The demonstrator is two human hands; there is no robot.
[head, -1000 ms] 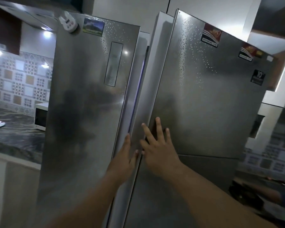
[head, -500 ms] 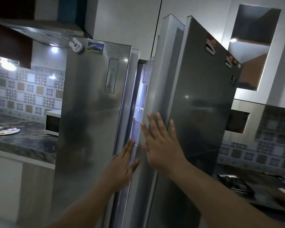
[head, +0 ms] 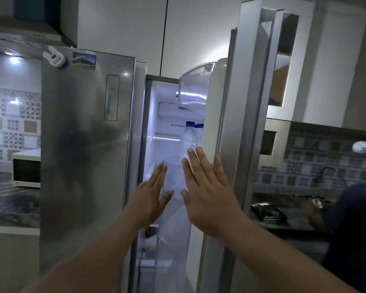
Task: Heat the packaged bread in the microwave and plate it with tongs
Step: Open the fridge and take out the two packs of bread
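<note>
Two hands are up in front of a big silver fridge (head: 82, 144). The left hand (head: 150, 195) is flat, with its fingers straight and close together, and it holds nothing. The right hand (head: 205, 187) is flat too, with its fingers spread a little apart, and it holds nothing. The right hand's fingers lie over the inner edge of the right door (head: 230, 144); I cannot tell if they touch it.

The fridge has two doors. The left door (head: 82, 123) is shut. The right door is swung open. Inside the gap a white light shines. Two bottles (head: 189, 136) with blue caps stand in the door shelf, just above the right hand. One clear bin (head: 193, 85) sits higher on the door. Two magnets (head: 55, 59) stick near the top of the left door.

One microwave (head: 26, 172) sits on the dark counter (head: 11, 204) at the left, well apart from the hands. The bread cannot be seen.

One more person (head: 355, 225) stands at the far right by the other counter.

Half a second ago the right door was open only a crack. Now it is open much wider, so the shelves and bottles show. Both hands have stayed flat and near the gap. The other person has come more into view.
</note>
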